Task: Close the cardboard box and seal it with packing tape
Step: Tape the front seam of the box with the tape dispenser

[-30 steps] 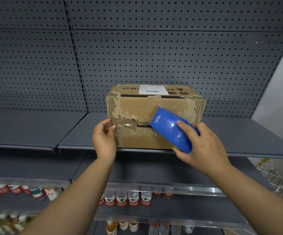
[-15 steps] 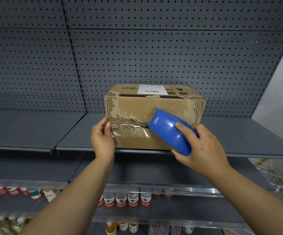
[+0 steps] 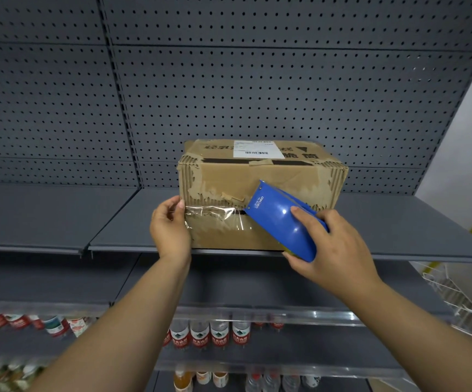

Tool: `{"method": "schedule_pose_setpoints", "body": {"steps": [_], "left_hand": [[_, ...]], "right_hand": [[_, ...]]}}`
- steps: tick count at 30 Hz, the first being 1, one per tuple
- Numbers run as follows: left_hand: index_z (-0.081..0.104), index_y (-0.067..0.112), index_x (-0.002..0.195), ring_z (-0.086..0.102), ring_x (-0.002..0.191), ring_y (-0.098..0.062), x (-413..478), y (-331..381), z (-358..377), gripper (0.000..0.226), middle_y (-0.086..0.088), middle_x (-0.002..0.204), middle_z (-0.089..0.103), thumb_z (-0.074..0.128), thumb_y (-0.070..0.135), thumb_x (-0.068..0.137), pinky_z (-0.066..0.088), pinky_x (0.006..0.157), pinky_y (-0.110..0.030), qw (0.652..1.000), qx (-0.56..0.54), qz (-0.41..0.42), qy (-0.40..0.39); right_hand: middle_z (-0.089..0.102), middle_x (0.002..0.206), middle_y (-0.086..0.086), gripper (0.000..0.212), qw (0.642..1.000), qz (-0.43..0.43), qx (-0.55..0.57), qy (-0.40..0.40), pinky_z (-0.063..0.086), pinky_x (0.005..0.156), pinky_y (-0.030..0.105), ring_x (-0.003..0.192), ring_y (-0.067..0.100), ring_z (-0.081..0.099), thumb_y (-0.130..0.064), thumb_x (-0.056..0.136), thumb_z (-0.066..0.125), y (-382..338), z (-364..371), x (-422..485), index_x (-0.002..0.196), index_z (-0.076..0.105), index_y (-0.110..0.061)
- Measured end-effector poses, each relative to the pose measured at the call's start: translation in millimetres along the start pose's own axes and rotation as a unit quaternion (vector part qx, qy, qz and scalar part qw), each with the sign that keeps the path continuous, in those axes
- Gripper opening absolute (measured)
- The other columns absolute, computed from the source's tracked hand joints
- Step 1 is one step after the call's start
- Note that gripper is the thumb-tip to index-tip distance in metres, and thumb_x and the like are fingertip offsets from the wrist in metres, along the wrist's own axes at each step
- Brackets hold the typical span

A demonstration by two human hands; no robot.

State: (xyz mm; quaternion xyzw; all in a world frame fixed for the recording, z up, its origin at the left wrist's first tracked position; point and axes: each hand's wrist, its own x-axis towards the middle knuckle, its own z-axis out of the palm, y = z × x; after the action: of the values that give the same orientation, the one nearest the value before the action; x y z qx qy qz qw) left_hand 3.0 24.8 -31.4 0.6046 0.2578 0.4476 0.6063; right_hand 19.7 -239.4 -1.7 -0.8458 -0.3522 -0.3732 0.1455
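Note:
A worn cardboard box (image 3: 260,176) with a white shipping label lies on its side on a grey shelf (image 3: 121,222), flaps facing me and shut. Clear packing tape (image 3: 212,213) runs along the left part of the flap seam. My left hand (image 3: 169,227) presses the tape's end around the box's left edge, thumb on the corner. My right hand (image 3: 333,250) grips a blue tape dispenser (image 3: 280,219) whose nose touches the seam near the middle of the box face. The right part of the seam is hidden behind the dispenser.
A grey pegboard wall (image 3: 257,94) rises behind the box. Lower shelves hold rows of water bottles (image 3: 209,335) and drinks. A white wire basket (image 3: 460,301) stands at the lower right.
The dispenser has moved right along the seam, laying out a longer strip of clear tape. My left hand has stayed at the box's left edge, pressing the tape end.

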Motion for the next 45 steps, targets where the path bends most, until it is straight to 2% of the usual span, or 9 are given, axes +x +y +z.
{"method": "schedule_pose_setpoints", "body": {"steps": [6,11,16,19,22,27,36,42,45], "left_hand": [[0.058,0.016,0.123,0.051,0.098,-0.005,-5,6,8,0.029,0.006,0.116,0.048,0.045,0.022,0.097,0.038,0.092,-0.018,0.999,0.026,0.025,0.0],[0.044,0.016,0.137,0.042,0.112,-0.003,-12,4,15,0.04,0.005,0.124,0.039,0.034,0.025,0.1,0.026,0.1,-0.014,0.999,0.037,0.026,-0.012],[0.029,0.023,0.145,0.033,0.133,-0.006,-15,-2,18,0.046,0.005,0.148,0.037,0.026,0.036,0.101,0.026,0.104,-0.019,0.997,0.008,0.034,-0.068],[0.014,0.024,0.149,0.03,0.135,-0.007,-11,-4,16,0.056,0.004,0.152,0.03,0.034,0.035,0.099,0.025,0.106,-0.021,0.992,0.052,0.061,-0.102],[0.003,0.026,0.15,0.03,0.138,-0.016,-4,-11,10,0.07,0.002,0.154,0.028,0.046,0.034,0.094,0.027,0.112,-0.035,0.98,0.122,0.084,-0.136],[0.011,0.026,0.149,0.041,0.131,-0.022,9,-20,3,0.082,-0.001,0.146,0.042,0.062,0.033,0.085,0.034,0.109,-0.041,0.967,0.178,0.087,-0.16],[0.04,0.02,0.138,0.054,0.115,-0.027,6,-17,9,0.061,-0.007,0.123,0.062,0.064,0.034,0.084,0.042,0.095,-0.036,0.97,0.2,0.1,-0.093],[0.044,0.019,0.136,0.058,0.109,-0.025,7,-13,5,0.056,-0.007,0.117,0.065,0.063,0.031,0.085,0.042,0.088,-0.031,0.965,0.211,0.103,-0.113],[0.026,0.024,0.147,0.045,0.128,-0.025,6,-13,1,0.06,-0.004,0.14,0.05,0.051,0.033,0.092,0.036,0.105,-0.038,0.967,0.183,0.088,-0.153]], "right_hand": [[0.054,0.087,0.014,0.082,1.0,-0.001,-0.004,0.007,0.048,0.057,0.033,0.066,0.028,0.055,-0.038,0.052,0.082,0,2,-1,0.123,0.047,-0.016],[0.054,0.087,0.013,0.081,1.0,-0.003,-0.008,0.003,0.049,0.058,0.032,0.067,0.027,0.055,-0.04,0.053,0.081,1,3,-1,0.122,0.047,-0.017],[0.054,0.087,0.012,0.08,1.0,-0.005,-0.009,-0.005,0.048,0.059,0.031,0.067,0.026,0.054,-0.041,0.054,0.08,2,4,-3,0.123,0.047,-0.018],[0.054,0.087,0.011,0.08,1.0,-0.007,-0.009,-0.008,0.047,0.059,0.03,0.067,0.025,0.054,-0.041,0.054,0.08,3,3,-2,0.123,0.048,-0.017],[0.054,0.088,0.011,0.08,1.0,-0.007,-0.009,-0.012,0.047,0.06,0.03,0.067,0.025,0.054,-0.042,0.055,0.079,5,4,0,0.124,0.047,-0.018],[0.055,0.088,0.011,0.08,1.0,-0.021,-0.015,-0.016,0.047,0.059,0.031,0.068,0.025,0.055,-0.042,0.056,0.078,7,6,-1,0.125,0.045,-0.018],[0.057,0.09,0.014,0.078,0.998,-0.045,-0.039,-0.024,0.05,0.061,0.035,0.069,0.028,0.057,-0.043,0.059,0.074,12,8,-2,0.127,0.044,-0.018],[0.058,0.091,0.014,0.081,0.997,-0.056,-0.052,-0.023,0.051,0.062,0.036,0.07,0.028,0.058,-0.044,0.057,0.077,14,9,-2,0.126,0.043,-0.019],[0.058,0.09,0.014,0.082,0.997,-0.056,-0.051,-0.022,0.051,0.061,0.036,0.07,0.027,0.058,-0.044,0.057,0.078,14,8,-2,0.126,0.043,-0.019]]}}
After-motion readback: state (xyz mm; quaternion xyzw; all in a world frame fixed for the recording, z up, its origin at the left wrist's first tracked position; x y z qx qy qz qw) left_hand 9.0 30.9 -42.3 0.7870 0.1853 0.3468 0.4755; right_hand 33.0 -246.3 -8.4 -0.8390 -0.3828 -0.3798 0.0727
